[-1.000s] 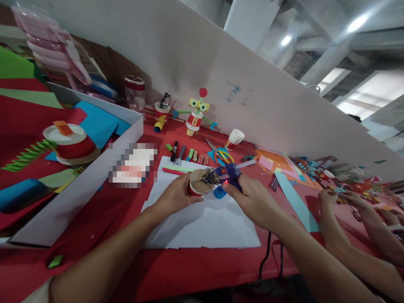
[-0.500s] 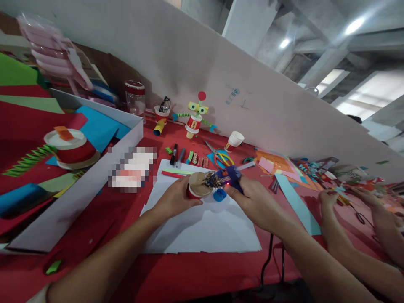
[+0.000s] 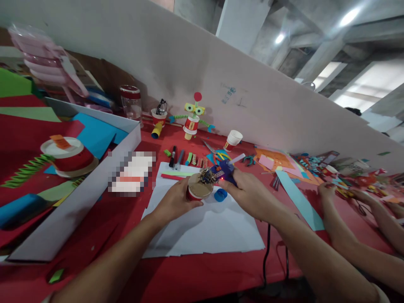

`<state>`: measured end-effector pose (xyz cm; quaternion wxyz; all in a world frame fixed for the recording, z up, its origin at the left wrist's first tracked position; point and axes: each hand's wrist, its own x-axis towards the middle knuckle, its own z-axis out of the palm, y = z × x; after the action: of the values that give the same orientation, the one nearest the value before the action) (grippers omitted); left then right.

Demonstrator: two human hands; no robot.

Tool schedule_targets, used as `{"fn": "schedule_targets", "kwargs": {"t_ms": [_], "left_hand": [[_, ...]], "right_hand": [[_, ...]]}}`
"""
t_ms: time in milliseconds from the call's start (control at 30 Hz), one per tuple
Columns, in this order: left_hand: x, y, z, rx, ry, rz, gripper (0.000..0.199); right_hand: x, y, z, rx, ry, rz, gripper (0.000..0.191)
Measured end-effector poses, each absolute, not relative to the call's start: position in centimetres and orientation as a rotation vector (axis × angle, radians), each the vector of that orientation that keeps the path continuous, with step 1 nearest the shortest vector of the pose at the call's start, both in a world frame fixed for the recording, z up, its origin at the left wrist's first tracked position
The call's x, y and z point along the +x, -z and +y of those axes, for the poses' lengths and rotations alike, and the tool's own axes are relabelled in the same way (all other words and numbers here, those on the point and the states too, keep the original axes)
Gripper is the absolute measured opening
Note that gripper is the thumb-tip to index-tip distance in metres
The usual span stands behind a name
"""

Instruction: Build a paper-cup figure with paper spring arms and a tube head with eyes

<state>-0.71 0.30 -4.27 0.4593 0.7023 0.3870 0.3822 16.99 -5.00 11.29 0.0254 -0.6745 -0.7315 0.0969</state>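
Note:
Over the white paper, my left hand is wrapped round a red paper cup whose brown round end faces up. My right hand grips a blue glue gun with a pale glue stick in its back and a small red light on. The gun's front, covered in tangled dark and golden bits, is over the brown end of the cup; whether its tip touches is hidden. A blue paper ring lies on the paper between my hands.
Behind the paper are markers, folded paper springs, stacked cups and a cup figure. A white box holds coloured paper at the left. Another person's hands work at the right. Black cables hang at the front edge.
The glue gun and my right hand have shifted slightly left, with the gun's front further over the cup. The camera view has moved a little. Both holds are the same.

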Motion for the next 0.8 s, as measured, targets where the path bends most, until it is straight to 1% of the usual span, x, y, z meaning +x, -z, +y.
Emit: {"fn": "schedule_targets", "kwargs": {"t_ms": [100, 267, 633, 800], "left_hand": [[-0.8, 3.8, 0.2, 1.748, -0.908, 0.991, 0.064], [-0.8, 4.2, 0.4, 1.781, -0.936, 0.956, 0.066], [-0.8, 4.5, 0.3, 1.756, -0.965, 0.922, 0.064], [-0.7, 4.4, 0.4, 1.799, -0.941, 0.959, 0.062]], "right_hand": [[17.3, -11.3, -4.6, -2.115, -0.284, -2.241, 0.029], [17.8, -11.7, -4.9, -2.157, -0.212, -2.267, 0.029], [16.8, -12.0, -5.2, -2.075, -0.305, -2.326, 0.028], [17.7, -12.2, -5.2, -2.119, -0.249, -2.305, 0.026]]}}
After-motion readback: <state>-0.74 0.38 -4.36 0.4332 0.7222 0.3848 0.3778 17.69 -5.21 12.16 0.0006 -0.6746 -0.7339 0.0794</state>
